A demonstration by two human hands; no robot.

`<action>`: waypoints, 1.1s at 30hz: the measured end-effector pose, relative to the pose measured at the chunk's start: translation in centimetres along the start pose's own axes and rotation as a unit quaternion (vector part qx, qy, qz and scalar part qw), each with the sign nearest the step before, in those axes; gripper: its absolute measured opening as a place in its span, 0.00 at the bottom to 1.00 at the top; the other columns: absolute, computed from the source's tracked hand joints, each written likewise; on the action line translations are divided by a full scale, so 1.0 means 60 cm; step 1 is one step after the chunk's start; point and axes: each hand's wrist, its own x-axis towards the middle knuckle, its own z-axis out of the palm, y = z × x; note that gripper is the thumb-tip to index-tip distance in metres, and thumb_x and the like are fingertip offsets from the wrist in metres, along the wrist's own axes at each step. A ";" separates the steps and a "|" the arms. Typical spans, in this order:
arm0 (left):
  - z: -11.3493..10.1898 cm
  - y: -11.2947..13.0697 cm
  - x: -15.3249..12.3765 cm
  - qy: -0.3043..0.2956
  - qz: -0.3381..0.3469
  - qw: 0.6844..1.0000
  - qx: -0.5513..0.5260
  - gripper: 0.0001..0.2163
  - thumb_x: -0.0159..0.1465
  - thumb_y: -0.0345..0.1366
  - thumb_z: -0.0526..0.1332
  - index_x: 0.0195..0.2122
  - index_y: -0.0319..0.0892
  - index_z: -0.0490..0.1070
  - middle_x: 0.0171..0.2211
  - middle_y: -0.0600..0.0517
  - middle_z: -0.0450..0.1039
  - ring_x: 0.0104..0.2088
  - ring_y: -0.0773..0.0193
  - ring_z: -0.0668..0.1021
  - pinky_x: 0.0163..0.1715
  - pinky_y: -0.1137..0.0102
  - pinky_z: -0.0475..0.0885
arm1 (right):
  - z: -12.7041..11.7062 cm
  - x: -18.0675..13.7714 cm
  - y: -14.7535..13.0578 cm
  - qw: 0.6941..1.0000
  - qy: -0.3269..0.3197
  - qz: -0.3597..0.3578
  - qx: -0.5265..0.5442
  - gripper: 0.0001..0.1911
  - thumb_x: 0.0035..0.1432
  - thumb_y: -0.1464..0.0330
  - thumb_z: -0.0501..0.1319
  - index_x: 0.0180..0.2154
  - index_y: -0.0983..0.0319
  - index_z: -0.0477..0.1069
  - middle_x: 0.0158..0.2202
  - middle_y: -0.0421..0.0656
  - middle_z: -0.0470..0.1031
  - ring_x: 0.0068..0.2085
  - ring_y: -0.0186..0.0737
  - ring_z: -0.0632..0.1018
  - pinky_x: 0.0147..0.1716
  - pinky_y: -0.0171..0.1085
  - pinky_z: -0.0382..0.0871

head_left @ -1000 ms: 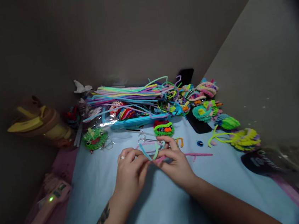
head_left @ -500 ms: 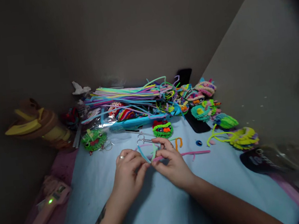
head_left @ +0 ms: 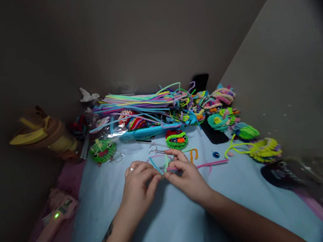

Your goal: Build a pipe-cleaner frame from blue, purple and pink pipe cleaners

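Note:
My left hand (head_left: 141,181), with a ring on one finger, pinches the near end of a blue pipe cleaner (head_left: 155,164). Facing it, my right hand (head_left: 185,172) pinches a light green pipe cleaner (head_left: 166,162) where the strands meet. The fingertips of both hands almost touch, and the exact join is hidden between them. A pink pipe cleaner (head_left: 216,163) runs out to the right from behind my right hand. Small scissors (head_left: 154,150) lie just beyond my fingers. A green and red fuzzy figure (head_left: 176,139) sits behind them.
Bundled pipe cleaners (head_left: 136,100) lie at the back over a blue tray (head_left: 151,131). A green frog-like figure (head_left: 104,151) is at left, a yellow one (head_left: 265,149) at right. An orange bent piece (head_left: 194,155), a blue eye (head_left: 216,155) and a pink glue gun (head_left: 50,229) lie around.
The whole view has shifted slightly, with things sitting a little further right. Both hands keep their pinch at the same spot, with only small finger movement.

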 end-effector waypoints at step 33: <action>0.016 -0.019 0.004 0.165 -0.198 0.910 -0.324 0.15 0.61 0.43 0.58 0.46 0.43 0.68 0.47 0.45 0.72 0.39 0.61 0.78 0.37 0.68 0.73 | -0.027 0.002 0.009 0.998 -0.042 -0.033 0.036 0.06 0.54 0.66 0.62 0.27 0.60 0.74 0.42 0.45 0.68 0.42 0.40 0.73 0.36 0.37 0.68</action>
